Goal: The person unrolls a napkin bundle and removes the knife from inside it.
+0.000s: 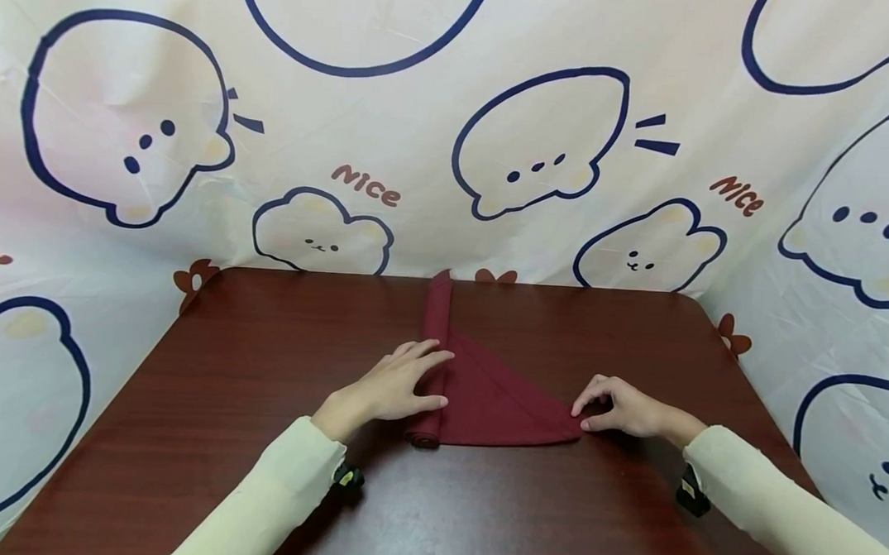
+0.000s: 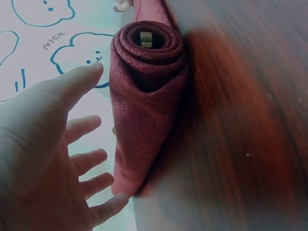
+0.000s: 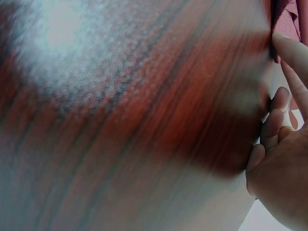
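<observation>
A dark red cloth lies on the table, its left part wound into a long roll and its right part a flat triangle. Over the roll rests my left hand, fingers spread and fairly straight. The left wrist view shows that hand beside the coiled end of the roll. A small shiny piece shows inside the coil; I cannot tell what it is. My right hand pinches the triangle's right corner between thumb and fingers. In the right wrist view its fingertips are at the cloth's edge.
The brown wood-grain table has rounded far corners. A pale curtain printed with cartoon outlines hangs behind it and along both sides. Dark wrist devices sit under the left sleeve and the right sleeve.
</observation>
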A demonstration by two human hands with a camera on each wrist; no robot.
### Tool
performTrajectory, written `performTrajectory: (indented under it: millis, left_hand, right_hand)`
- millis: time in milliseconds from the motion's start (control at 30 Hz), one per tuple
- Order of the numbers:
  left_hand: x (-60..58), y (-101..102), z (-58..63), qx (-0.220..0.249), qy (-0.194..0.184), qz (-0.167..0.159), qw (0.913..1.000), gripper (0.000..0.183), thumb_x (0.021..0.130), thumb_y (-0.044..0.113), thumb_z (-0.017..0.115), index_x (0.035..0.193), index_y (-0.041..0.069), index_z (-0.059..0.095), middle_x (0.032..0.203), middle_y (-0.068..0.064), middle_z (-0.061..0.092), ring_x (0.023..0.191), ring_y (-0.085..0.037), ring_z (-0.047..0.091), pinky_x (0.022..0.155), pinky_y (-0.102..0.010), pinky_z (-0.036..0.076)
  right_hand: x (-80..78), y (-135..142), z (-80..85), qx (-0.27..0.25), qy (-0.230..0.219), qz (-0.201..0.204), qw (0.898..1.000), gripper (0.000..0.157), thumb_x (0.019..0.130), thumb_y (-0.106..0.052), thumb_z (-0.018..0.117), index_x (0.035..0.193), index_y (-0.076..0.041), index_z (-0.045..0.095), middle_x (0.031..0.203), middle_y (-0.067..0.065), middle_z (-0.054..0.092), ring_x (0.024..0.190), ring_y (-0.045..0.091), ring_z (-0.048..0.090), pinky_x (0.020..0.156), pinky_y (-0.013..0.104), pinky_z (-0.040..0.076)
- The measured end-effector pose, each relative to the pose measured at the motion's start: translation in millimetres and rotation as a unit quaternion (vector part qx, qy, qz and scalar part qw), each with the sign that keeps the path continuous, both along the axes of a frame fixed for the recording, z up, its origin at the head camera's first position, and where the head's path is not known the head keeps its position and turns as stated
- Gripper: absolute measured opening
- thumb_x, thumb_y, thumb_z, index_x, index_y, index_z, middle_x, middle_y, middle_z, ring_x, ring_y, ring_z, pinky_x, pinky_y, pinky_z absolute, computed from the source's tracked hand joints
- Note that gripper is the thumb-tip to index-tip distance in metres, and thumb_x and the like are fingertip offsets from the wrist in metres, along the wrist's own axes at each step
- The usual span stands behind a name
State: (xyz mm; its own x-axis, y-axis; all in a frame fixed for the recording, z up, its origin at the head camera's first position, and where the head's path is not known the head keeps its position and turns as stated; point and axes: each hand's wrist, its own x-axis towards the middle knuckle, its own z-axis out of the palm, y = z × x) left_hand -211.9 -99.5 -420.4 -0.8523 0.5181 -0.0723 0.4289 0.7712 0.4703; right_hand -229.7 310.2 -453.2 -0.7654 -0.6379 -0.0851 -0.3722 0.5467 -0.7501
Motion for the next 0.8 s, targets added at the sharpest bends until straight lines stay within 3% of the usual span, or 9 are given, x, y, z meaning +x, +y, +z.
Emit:
performTrajectory:
  millis: [800]
  left_hand:
    - [-8.8, 3.6, -9.0, -0.031, 0.009, -0.01, 0.9994, 0.074, 0.09, 0.052, 0.071, 0.154, 0.03, 0.042, 0.165, -0.011, 0.031, 0.149, -0.037, 0.031, 0.115, -0.063, 0.034]
  right_hand:
    - [1.4, 0.0, -0.8, -0.006, 0.01, 0.01, 1.0, 0.014, 0.086, -0.018, 0.08, 0.099, -0.013, 0.077, 0.099, 0.006, 0.064, 0.096, 0.008, 0.053, 0.084, 0.024, 0.043]
